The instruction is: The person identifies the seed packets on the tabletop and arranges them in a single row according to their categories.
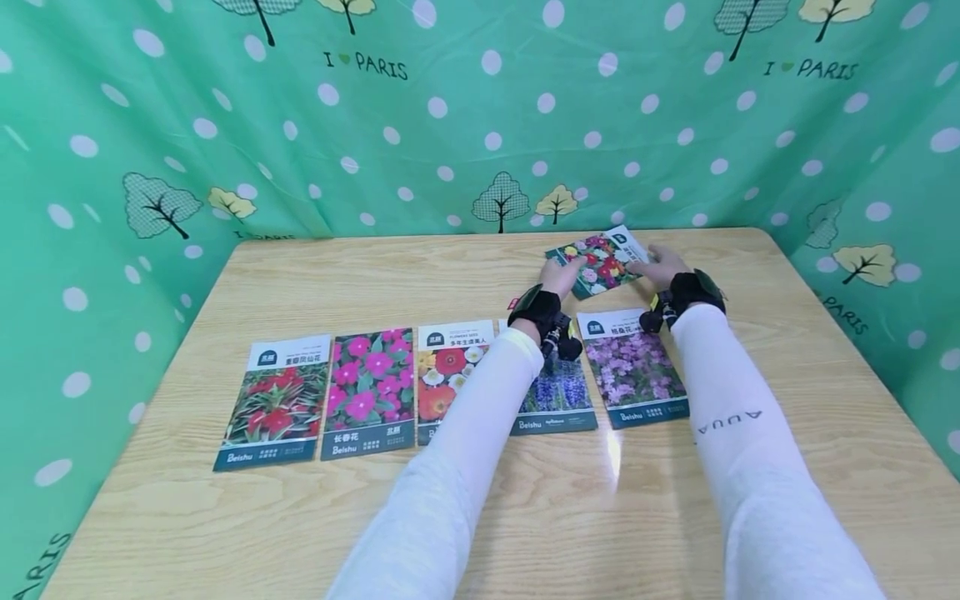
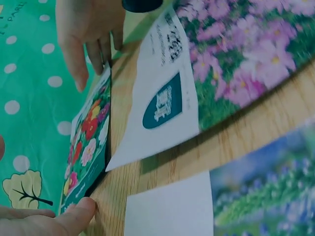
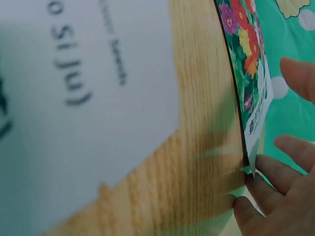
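A seed packet with mixed red, yellow and pink flowers [image 1: 600, 260] lies slanted at the back of the table. My left hand [image 1: 561, 277] is at its left end; in the left wrist view the left thumb [image 2: 78, 212] touches the dark bottom edge. My right hand [image 1: 660, 265] is at the white end. Seen from the right wrist, the right fingers [image 3: 270, 177] touch the packet's corner while the thumb stays apart. Nearer me, a purple-pink flower packet [image 1: 633, 367] lies below the right wrist, and a blue-flower packet [image 1: 558, 408] is partly covered by the left arm.
To the left, in the same row, lie a red-flower packet [image 1: 273, 408], a magenta-flower packet [image 1: 371, 392] and a poppy packet [image 1: 438, 379], partly behind my left sleeve. A green dotted cloth [image 1: 420, 150] hangs behind the wooden table [image 1: 300, 517].
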`<act>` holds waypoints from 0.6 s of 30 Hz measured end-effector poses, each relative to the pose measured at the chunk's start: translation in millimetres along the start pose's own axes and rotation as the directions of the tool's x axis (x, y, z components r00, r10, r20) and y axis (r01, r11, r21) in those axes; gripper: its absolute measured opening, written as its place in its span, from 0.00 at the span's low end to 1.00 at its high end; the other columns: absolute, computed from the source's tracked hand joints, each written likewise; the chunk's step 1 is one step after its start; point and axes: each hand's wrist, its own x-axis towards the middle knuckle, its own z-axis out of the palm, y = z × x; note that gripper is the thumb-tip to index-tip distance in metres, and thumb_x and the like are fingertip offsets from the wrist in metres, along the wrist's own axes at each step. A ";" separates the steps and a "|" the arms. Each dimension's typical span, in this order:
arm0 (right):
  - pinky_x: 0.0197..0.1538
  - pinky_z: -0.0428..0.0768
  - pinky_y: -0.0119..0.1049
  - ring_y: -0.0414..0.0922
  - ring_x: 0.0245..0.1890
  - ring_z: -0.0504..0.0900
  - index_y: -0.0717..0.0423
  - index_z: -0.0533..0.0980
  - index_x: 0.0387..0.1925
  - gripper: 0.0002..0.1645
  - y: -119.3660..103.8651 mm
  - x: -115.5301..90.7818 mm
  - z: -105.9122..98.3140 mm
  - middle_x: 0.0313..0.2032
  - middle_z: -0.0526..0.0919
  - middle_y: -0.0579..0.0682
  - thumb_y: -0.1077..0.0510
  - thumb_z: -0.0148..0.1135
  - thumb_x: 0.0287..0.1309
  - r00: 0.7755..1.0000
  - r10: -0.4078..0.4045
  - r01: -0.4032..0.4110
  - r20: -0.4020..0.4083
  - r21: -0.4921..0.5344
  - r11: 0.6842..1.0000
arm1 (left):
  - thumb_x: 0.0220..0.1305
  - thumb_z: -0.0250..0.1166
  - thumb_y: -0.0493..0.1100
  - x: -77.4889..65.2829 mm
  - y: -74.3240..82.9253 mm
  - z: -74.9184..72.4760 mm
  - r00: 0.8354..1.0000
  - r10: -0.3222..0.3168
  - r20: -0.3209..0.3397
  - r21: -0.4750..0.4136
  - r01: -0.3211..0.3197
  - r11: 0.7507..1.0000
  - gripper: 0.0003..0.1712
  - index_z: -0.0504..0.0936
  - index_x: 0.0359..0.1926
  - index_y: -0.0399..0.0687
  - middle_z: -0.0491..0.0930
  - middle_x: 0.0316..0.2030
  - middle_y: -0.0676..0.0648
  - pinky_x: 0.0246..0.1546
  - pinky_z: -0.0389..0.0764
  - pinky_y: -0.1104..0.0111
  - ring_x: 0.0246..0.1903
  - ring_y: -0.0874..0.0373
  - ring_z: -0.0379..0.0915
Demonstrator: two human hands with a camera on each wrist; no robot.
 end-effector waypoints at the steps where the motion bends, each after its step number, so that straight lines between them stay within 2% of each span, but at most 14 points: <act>1: 0.66 0.46 0.56 0.63 0.67 0.44 0.60 0.37 0.70 0.49 1.2 1.1 -0.6 0.68 0.43 0.67 0.42 0.50 0.60 1.000 0.007 -0.007 0.009 -0.005 1.000 | 0.55 0.58 0.66 2.7 -2.6 0.3 1.000 -0.006 0.019 -0.036 0.007 0.999 0.48 0.52 0.69 0.50 0.56 0.67 0.47 0.59 0.65 0.63 0.64 0.53 0.56; 3: 0.66 0.46 0.56 0.63 0.67 0.44 0.59 0.37 0.70 0.50 3.0 1.7 -1.5 0.68 0.43 0.67 0.42 0.50 0.60 1.000 0.016 -0.016 0.024 -0.006 1.000 | 0.53 0.59 0.67 -6.1 -1.3 -3.8 0.999 0.007 0.040 -0.092 -0.003 0.996 0.50 0.52 0.69 0.48 0.57 0.66 0.45 0.56 0.67 0.65 0.62 0.53 0.58; 6: 0.65 0.47 0.57 0.63 0.67 0.44 0.59 0.37 0.70 0.50 2.2 0.1 -2.5 0.68 0.43 0.67 0.42 0.50 0.60 0.999 0.018 -0.018 0.029 -0.003 1.000 | 0.56 0.60 0.63 -50.2 21.3 -18.5 0.999 -0.016 0.049 -0.152 0.023 0.988 0.47 0.53 0.69 0.46 0.57 0.66 0.44 0.57 0.67 0.66 0.62 0.54 0.58; 7: 0.65 0.47 0.56 0.63 0.66 0.45 0.59 0.37 0.70 0.50 2.2 -0.6 -2.7 0.68 0.43 0.67 0.42 0.50 0.60 0.999 0.018 -0.018 0.029 0.000 1.000 | 0.55 0.61 0.63 -52.1 20.4 -21.5 0.999 -0.007 0.053 -0.178 0.016 0.984 0.46 0.55 0.68 0.47 0.58 0.66 0.46 0.56 0.67 0.67 0.62 0.55 0.59; 10: 0.65 0.50 0.55 0.63 0.66 0.47 0.61 0.38 0.70 0.49 2.7 -1.8 -3.6 0.67 0.46 0.68 0.43 0.50 0.61 1.000 0.005 -0.005 0.012 0.004 1.000 | 0.59 0.59 0.56 -77.1 37.3 -24.9 0.998 -0.051 0.034 -0.196 0.056 0.979 0.43 0.53 0.69 0.44 0.56 0.67 0.44 0.61 0.62 0.63 0.64 0.52 0.55; 11: 0.65 0.51 0.55 0.63 0.66 0.48 0.61 0.39 0.70 0.48 3.0 -2.4 -4.0 0.67 0.47 0.68 0.43 0.50 0.61 1.000 -0.001 0.001 0.003 0.013 1.000 | 0.59 0.60 0.56 -68.4 32.9 -22.3 0.999 -0.039 0.020 -0.208 0.043 0.977 0.43 0.54 0.68 0.44 0.57 0.66 0.44 0.60 0.63 0.63 0.64 0.52 0.55; 14: 0.64 0.56 0.54 0.63 0.64 0.53 0.63 0.43 0.69 0.45 5.0 -3.6 -5.5 0.65 0.53 0.68 0.46 0.50 0.61 0.999 -0.025 0.027 -0.040 0.050 0.998 | 0.52 0.64 0.61 -29.4 11.7 -12.2 0.998 0.019 -0.066 -0.242 -0.035 0.970 0.46 0.60 0.66 0.45 0.62 0.63 0.45 0.54 0.70 0.67 0.60 0.54 0.62; 15: 0.63 0.58 0.53 0.62 0.64 0.55 0.63 0.44 0.69 0.44 6.0 -3.7 -5.8 0.65 0.55 0.67 0.46 0.51 0.62 0.998 -0.020 0.024 -0.059 0.079 0.997 | 0.49 0.66 0.62 -24.6 9.1 -12.3 0.996 0.017 -0.083 -0.259 -0.038 0.965 0.46 0.62 0.65 0.46 0.64 0.63 0.46 0.51 0.71 0.68 0.58 0.56 0.63; 17: 0.61 0.63 0.48 0.59 0.62 0.60 0.62 0.48 0.68 0.41 7.5 -4.6 -5.9 0.63 0.60 0.66 0.49 0.52 0.61 0.995 -0.020 0.033 -0.100 0.129 0.991 | 0.49 0.67 0.60 -24.1 8.9 -16.0 0.992 0.011 -0.123 -0.295 -0.047 0.954 0.44 0.65 0.63 0.47 0.66 0.61 0.48 0.47 0.73 0.69 0.56 0.57 0.66; 18: 0.59 0.66 0.45 0.57 0.60 0.63 0.63 0.51 0.68 0.40 8.1 -5.1 -5.6 0.62 0.62 0.66 0.51 0.54 0.61 0.992 -0.023 0.042 -0.123 0.154 0.987 | 0.51 0.66 0.58 -36.8 15.6 -20.6 0.990 -0.012 -0.137 -0.317 -0.033 0.948 0.41 0.65 0.64 0.47 0.66 0.61 0.48 0.47 0.73 0.68 0.54 0.57 0.66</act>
